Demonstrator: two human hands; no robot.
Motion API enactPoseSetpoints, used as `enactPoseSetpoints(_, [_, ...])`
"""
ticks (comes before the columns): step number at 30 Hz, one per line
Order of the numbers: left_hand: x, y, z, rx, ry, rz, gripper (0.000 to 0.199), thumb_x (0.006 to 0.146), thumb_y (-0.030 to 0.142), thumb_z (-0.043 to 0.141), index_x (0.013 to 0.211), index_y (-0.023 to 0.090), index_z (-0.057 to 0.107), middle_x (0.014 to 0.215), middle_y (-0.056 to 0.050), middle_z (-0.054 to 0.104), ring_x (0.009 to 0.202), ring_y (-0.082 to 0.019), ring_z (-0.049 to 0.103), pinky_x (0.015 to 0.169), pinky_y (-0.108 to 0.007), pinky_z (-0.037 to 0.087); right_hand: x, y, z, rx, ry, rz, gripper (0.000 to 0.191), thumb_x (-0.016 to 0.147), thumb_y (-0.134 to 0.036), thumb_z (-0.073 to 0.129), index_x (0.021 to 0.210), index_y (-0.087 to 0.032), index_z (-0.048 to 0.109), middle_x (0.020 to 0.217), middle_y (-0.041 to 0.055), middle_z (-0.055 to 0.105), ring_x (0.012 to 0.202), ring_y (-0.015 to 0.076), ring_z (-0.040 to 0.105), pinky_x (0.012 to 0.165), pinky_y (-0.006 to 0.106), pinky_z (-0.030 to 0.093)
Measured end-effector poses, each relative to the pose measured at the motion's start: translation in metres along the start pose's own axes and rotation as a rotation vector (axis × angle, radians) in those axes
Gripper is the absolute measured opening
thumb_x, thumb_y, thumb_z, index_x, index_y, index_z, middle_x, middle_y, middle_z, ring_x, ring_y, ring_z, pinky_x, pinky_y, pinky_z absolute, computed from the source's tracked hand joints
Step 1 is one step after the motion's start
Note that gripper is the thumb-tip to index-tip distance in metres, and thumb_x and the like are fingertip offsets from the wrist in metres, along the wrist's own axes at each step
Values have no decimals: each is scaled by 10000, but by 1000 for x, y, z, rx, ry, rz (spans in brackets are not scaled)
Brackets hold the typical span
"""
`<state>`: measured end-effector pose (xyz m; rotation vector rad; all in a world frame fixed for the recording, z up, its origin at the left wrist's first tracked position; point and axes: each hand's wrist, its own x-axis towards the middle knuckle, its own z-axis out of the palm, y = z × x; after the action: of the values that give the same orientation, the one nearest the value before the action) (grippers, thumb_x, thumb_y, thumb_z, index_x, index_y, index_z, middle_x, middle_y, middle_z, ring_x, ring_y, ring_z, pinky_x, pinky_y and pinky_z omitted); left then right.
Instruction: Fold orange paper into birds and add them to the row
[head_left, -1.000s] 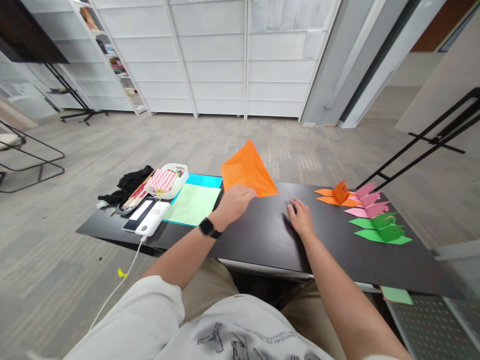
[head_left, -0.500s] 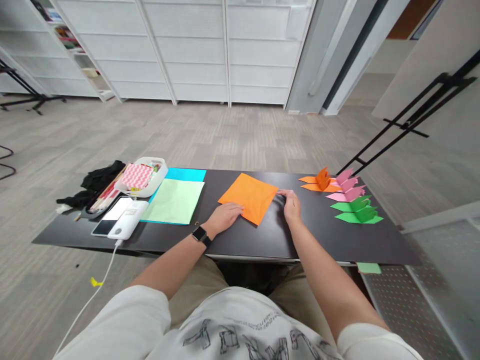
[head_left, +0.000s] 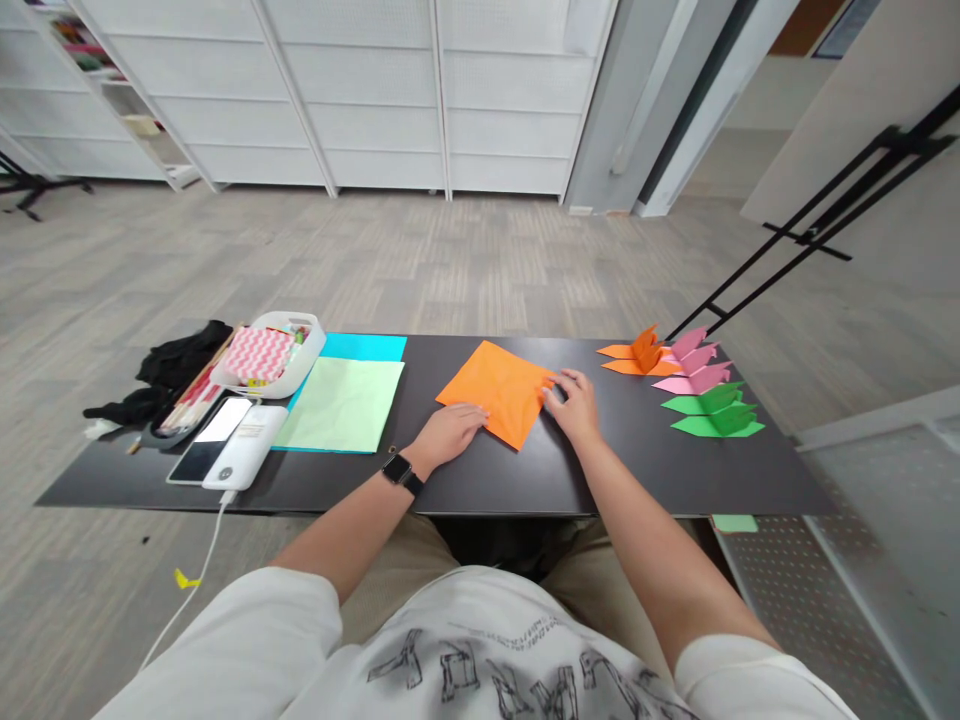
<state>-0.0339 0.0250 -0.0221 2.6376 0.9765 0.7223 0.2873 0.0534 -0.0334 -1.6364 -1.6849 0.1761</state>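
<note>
An orange square of paper (head_left: 495, 388) lies like a diamond on the dark table (head_left: 420, 480). Flat on its lower left edge rests my left hand (head_left: 448, 434), fingers stretched out. At the paper's right corner is my right hand (head_left: 576, 404), its fingers apart and slightly bent, fingertips touching the paper. Folded paper pieces stand to the right: orange (head_left: 641, 354), pink (head_left: 694, 364) and green (head_left: 716, 412). On the left, light green sheets (head_left: 343, 402) lie over blue sheets (head_left: 367, 347).
Farther left are a white basket (head_left: 304, 370), a dark tray of sticks (head_left: 176, 430), black cloth (head_left: 176, 358), a phone (head_left: 196, 460) and a white power bank (head_left: 244, 448) with a cable. A black metal stand (head_left: 795, 236) rises behind the right side.
My right hand has moved left and spread its fingers at the paper's right corner. My left hand stays on the paper. The view has shifted slightly.
</note>
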Motion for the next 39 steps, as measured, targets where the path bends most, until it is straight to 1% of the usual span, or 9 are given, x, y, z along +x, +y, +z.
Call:
enactPoseSetpoints(3, [1,2,-2,-18,-7,-8,292,1063,159,510,1148,225,782,1312,-43,797,1262,-206,735,1191,-458,556,-1,-2,1,-76,-55,-43,360,957,-465,652,1178,-233,815,1405,149,679,1328,325,594,1206,520,442])
enactPoseSetpoints(8, [2,7,-6,-11,28,-63,282,981,103,538,1129,218,749,1273,-51,799,1262,-209,720,1319,-532,402,-3,-12,-1,-249,-161,-36,320,997,-477,619,1203,-310,799,1446,75,697,1477,377,474,1278,758,158])
enactPoseSetpoints(11, [4,9,-8,28,53,-154,274,1022,146,512,1186,208,723,1244,-70,786,1204,-218,719,1316,-540,392,-11,-23,-6,-291,-177,-59,330,1006,-466,607,1228,-299,786,1408,87,717,1471,380,474,1282,772,91])
enactPoseSetpoints(17, [20,20,-10,133,29,-238,349,1052,251,534,1368,195,671,1337,-122,699,1269,-266,644,1216,-478,475,-58,-52,-28,-395,-163,-137,305,978,-469,659,1122,-227,778,1504,169,622,1526,430,392,1276,789,87])
enactPoseSetpoints(21, [35,34,-8,255,-51,-323,393,1069,344,536,1424,221,652,1472,-128,636,1314,-316,612,1179,-522,470,-87,-64,-41,-404,-196,-128,290,976,-461,680,1116,-218,755,1506,166,617,1520,433,404,1271,789,128])
enactPoseSetpoints(27, [37,38,9,278,-40,-269,433,1043,400,576,1409,183,657,1482,-197,626,1404,-383,554,1244,-613,396,-78,-69,-51,-340,-230,-107,301,1019,-455,603,1143,-220,746,1449,169,654,1452,425,486,1278,752,204])
enactPoseSetpoints(33, [28,26,29,217,-19,-232,526,1075,322,442,1529,78,548,1675,-234,472,1604,-363,400,1324,-610,324,-24,-83,-10,-177,-328,-312,556,1093,-384,381,1569,-154,554,1587,184,576,1533,341,460,1316,574,313])
enactPoseSetpoints(36, [27,23,33,216,-34,-239,593,1081,321,412,1621,79,452,1714,-210,426,1634,-348,356,1339,-600,308,-11,-86,20,-205,-495,-401,625,1105,-439,364,1653,-152,457,1725,147,432,1633,341,325,1355,598,205])
enactPoseSetpoints(39, [27,22,33,244,-35,-251,600,1093,342,400,1639,98,441,1724,-186,419,1640,-345,348,1351,-580,296,-8,-72,31,-277,-590,-355,658,1114,-516,338,1686,-202,411,1771,126,344,1652,353,287,1343,669,135])
